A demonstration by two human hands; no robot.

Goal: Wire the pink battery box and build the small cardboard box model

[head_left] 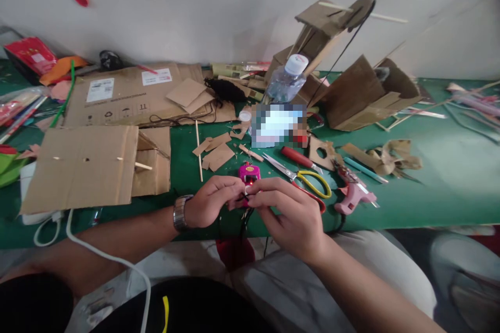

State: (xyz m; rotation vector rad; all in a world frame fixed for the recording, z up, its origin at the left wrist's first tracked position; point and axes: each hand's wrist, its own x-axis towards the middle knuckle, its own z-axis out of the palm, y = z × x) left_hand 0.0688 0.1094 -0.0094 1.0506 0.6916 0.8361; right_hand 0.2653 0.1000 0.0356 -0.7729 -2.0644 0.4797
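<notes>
My left hand (213,200), with a metal watch on its wrist, and my right hand (291,213) meet at the front of the table. The fingertips of both are pinched close together, over a small magenta device (250,170) with a glowing red light. Between the fingertips a bit of something dark and something pale shows, too small to make out. Below them hangs a dark cord (244,221). Scissors (302,174) with yellow and red handles lie just beyond my right hand, beside a red-handled tool (297,156).
To the right lies a pink glue gun (353,195). A cardboard box (82,166) pierced by sticks stands at left. Cardboard scraps (217,157) are strewn ahead. Behind are a plastic bottle (287,83), a cardboard structure (326,26) and an open cardboard box (355,99).
</notes>
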